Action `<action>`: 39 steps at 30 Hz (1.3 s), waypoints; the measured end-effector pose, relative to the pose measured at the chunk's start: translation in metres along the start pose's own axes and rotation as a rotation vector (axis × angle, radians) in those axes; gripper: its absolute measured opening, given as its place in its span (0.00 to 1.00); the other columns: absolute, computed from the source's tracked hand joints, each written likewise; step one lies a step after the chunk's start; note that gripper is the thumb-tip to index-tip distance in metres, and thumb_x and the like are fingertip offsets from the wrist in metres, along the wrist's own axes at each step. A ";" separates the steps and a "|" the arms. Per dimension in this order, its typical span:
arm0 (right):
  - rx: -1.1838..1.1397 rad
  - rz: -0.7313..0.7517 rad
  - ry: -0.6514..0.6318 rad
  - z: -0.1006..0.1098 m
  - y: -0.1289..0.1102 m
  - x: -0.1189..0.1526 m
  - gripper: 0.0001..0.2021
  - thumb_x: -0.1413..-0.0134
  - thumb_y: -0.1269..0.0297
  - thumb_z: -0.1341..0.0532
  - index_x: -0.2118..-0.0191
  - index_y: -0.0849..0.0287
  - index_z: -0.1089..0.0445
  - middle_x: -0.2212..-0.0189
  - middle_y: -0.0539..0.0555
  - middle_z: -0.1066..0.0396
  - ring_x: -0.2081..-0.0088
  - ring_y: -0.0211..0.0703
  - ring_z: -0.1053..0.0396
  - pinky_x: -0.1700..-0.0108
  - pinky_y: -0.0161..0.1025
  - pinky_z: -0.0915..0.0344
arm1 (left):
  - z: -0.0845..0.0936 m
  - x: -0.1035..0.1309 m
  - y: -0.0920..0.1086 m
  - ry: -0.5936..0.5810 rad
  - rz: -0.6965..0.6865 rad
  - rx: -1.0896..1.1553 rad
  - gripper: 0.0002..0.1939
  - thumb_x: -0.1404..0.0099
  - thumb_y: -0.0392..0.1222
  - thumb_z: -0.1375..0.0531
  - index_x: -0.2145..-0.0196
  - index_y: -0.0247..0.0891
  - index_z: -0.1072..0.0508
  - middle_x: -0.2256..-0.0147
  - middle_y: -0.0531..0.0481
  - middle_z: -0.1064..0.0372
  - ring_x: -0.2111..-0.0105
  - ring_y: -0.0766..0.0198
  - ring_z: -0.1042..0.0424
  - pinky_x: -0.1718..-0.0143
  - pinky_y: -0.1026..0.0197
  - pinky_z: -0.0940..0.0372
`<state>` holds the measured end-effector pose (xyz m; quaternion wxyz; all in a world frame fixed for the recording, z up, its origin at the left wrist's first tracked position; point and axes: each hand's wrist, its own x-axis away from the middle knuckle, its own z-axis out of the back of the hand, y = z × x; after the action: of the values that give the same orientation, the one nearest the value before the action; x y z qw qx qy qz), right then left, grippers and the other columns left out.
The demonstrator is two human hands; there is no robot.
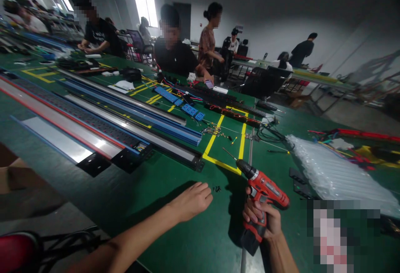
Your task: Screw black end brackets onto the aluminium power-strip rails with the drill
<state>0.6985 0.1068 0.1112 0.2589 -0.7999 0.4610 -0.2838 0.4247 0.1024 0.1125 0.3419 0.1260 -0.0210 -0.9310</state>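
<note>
My right hand [261, 216] is wrapped round the grip of a red and black cordless drill [270, 189]. Its long thin bit points up and left, above the green table. My left hand [196, 199] rests low over the tabletop with its fingers curled under, and whatever they may hold is hidden. Just right of those fingers lies a small pile of dark screws [216, 189]. Beyond the hands, several long metal profiles stretch left, among them a blue channel [187, 134] and a black-edged strip [184, 153].
Bubble-wrapped goods [340, 173] lie at the right beside black brackets [298, 179]. Loose brass-coloured parts [215, 130] and blue socket blocks [192, 111] sit further back, with wires around them. A person in black [175, 52] sits across the green table [175, 239].
</note>
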 end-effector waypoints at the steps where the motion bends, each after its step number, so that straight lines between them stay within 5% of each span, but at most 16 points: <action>1: 0.004 -0.006 -0.006 0.000 0.001 0.000 0.13 0.52 0.68 0.37 0.58 0.57 0.31 0.86 0.38 0.55 0.84 0.33 0.57 0.75 0.36 0.40 | 0.000 0.001 0.001 0.000 0.009 0.008 0.10 0.34 0.25 0.48 0.66 0.36 0.31 0.67 0.46 0.34 0.63 0.56 0.36 0.61 0.56 0.39; 10: 0.004 -0.044 -0.032 -0.003 0.008 -0.001 0.13 0.52 0.69 0.37 0.58 0.58 0.30 0.87 0.38 0.53 0.85 0.33 0.54 0.76 0.37 0.39 | -0.005 0.014 -0.009 0.142 0.049 0.226 0.10 0.31 0.29 0.46 0.58 0.36 0.27 0.64 0.45 0.31 0.60 0.57 0.33 0.58 0.56 0.36; 12: -0.004 -0.048 -0.029 -0.005 0.010 -0.002 0.13 0.52 0.69 0.37 0.58 0.58 0.30 0.87 0.38 0.53 0.85 0.33 0.54 0.76 0.37 0.39 | -0.002 0.012 -0.013 0.318 0.218 0.453 0.10 0.31 0.31 0.45 0.59 0.37 0.25 0.62 0.46 0.30 0.60 0.59 0.32 0.57 0.57 0.36; 16: -0.018 -0.085 -0.059 -0.008 0.016 -0.003 0.13 0.52 0.68 0.37 0.58 0.60 0.30 0.87 0.38 0.52 0.85 0.32 0.55 0.77 0.37 0.39 | 0.006 -0.001 -0.024 0.864 0.850 1.197 0.05 0.35 0.37 0.38 0.62 0.37 0.24 0.63 0.48 0.27 0.63 0.63 0.29 0.60 0.61 0.34; 19: -0.041 -0.114 -0.109 -0.009 0.022 -0.001 0.14 0.53 0.68 0.38 0.58 0.59 0.31 0.88 0.38 0.51 0.86 0.32 0.55 0.78 0.36 0.40 | 0.012 -0.009 -0.034 1.074 1.043 1.691 0.05 0.38 0.35 0.35 0.63 0.34 0.24 0.65 0.46 0.26 0.68 0.66 0.28 0.66 0.64 0.33; 23: -0.039 -0.164 -0.173 -0.010 0.031 0.001 0.18 0.55 0.67 0.37 0.55 0.60 0.33 0.89 0.38 0.48 0.88 0.33 0.51 0.79 0.36 0.41 | 0.018 -0.009 -0.038 1.064 1.053 1.892 0.03 0.38 0.32 0.36 0.64 0.34 0.25 0.65 0.45 0.25 0.67 0.66 0.25 0.67 0.65 0.31; 30: -0.025 -0.208 -0.200 -0.012 0.039 0.003 0.22 0.57 0.67 0.36 0.52 0.61 0.34 0.90 0.39 0.45 0.88 0.33 0.48 0.79 0.35 0.40 | 0.025 -0.007 -0.025 1.040 1.037 2.261 0.03 0.34 0.31 0.38 0.63 0.37 0.26 0.57 0.47 0.24 0.50 0.61 0.26 0.51 0.60 0.29; 39: -0.024 -0.232 -0.226 -0.013 0.038 0.002 0.22 0.57 0.66 0.36 0.52 0.61 0.34 0.90 0.39 0.45 0.89 0.33 0.49 0.79 0.37 0.38 | 0.032 -0.011 -0.019 0.990 1.018 2.279 0.05 0.33 0.30 0.39 0.65 0.38 0.27 0.56 0.48 0.24 0.49 0.62 0.26 0.46 0.56 0.31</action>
<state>0.6678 0.0862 0.0947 0.2652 -0.8777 0.3368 -0.2143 0.4131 0.1227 0.1433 0.3245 0.6379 -0.6981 -0.0217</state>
